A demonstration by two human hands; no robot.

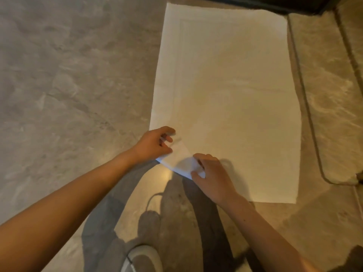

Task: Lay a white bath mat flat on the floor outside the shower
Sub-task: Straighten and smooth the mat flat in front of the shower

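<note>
A white bath mat (225,91) lies spread out on the stone floor, running away from me toward a dark threshold at the top. Its near left corner is folded over onto the mat. My left hand (155,144) pinches the left side of that folded corner. My right hand (210,175) grips the fold's lower edge between thumb and fingers. The rest of the mat looks flat, with a faint border pattern along its left side.
Grey-brown marbled floor (68,85) surrounds the mat. A raised stone curb (322,107) with a dark seam runs along the mat's right side. A dark opening (275,2) sits at the top. My shoe (143,258) and arm shadows are at the bottom.
</note>
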